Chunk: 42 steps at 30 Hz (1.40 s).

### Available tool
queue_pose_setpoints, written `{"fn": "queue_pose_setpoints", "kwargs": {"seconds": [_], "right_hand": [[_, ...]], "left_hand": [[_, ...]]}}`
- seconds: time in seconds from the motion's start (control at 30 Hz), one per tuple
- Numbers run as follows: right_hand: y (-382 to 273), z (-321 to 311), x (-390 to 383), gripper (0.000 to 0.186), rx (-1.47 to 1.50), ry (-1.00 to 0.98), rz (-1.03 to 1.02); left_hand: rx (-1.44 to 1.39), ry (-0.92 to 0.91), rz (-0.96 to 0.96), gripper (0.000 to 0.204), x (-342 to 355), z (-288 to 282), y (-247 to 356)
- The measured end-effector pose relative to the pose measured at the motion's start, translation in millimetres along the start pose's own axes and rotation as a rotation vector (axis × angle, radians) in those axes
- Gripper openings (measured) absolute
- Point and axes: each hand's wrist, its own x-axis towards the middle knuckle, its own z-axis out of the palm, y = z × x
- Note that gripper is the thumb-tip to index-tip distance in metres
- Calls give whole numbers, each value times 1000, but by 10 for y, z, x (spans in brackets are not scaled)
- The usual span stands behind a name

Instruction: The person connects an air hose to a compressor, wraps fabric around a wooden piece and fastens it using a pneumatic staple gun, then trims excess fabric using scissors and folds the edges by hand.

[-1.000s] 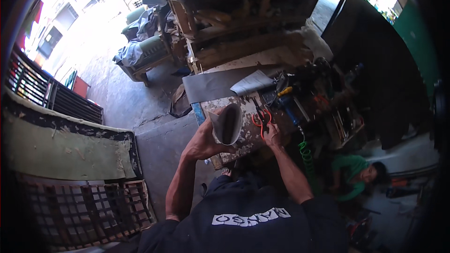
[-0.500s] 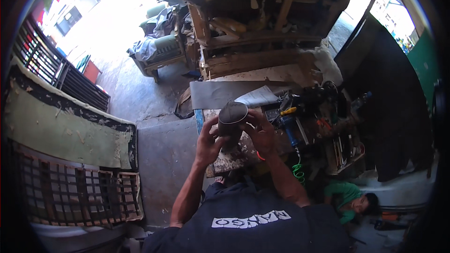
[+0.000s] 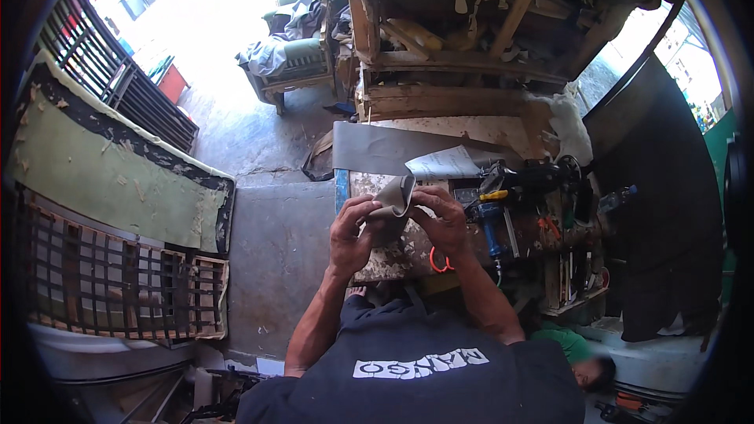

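Note:
Both my hands hold a small grey-brown piece of upholstery material (image 3: 393,198) above the near-left part of a worn workbench (image 3: 378,270). The piece is curled into a bent loop, its upper edge folded inward. My left hand (image 3: 352,237) is closed on its left side. My right hand (image 3: 443,221) pinches its right edge between thumb and fingers. Behind the hands a long strip of the same-looking grey material (image 3: 377,149) lies across the bench, with a sheet of paper (image 3: 444,163) partly over it. Orange loop-shaped handles (image 3: 441,261) show beside my right wrist.
Right of my hands lie a blue tool with a yellow part (image 3: 493,226) and a black machine-like object (image 3: 536,177). A wooden furniture frame (image 3: 463,100) stands behind the bench. A webbed frame (image 3: 118,275) is at left. A person in green (image 3: 564,341) is low at right.
The material has gone from a round, open tube shape to a folded, narrower loop between my fingers. The view has shifted, so the surroundings sit differently in the picture.

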Motion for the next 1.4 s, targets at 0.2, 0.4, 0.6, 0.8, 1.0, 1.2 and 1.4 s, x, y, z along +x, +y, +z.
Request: {"fn": "queue_pose_setpoints", "kwargs": {"seconds": [0.2,0.4,0.6,0.8,1.0,1.2,1.4], "right_hand": [[7,-12,47,33,52,-106,-33],[-17,11,17,29,101,-96,-46],[-142,152,-110,28,67,-42,-4],[-193,105,-158,30,69,-39,69],[-443,-116,-194,74,675,-110,453],[-652,-229,-217,96,403,-191,453],[-364,67,-234,35,289,14,768]], "left_hand": [[-273,56,-87,40,-35,5,-17],[-331,24,-120,39,-87,9,69],[-384,25,-68,32,-83,-22,60],[-277,-83,-45,27,-88,-78,66],[-313,-51,-76,36,-194,10,159],[-388,-81,-83,37,-271,84,212],[-515,24,-118,43,36,115,310]]}}
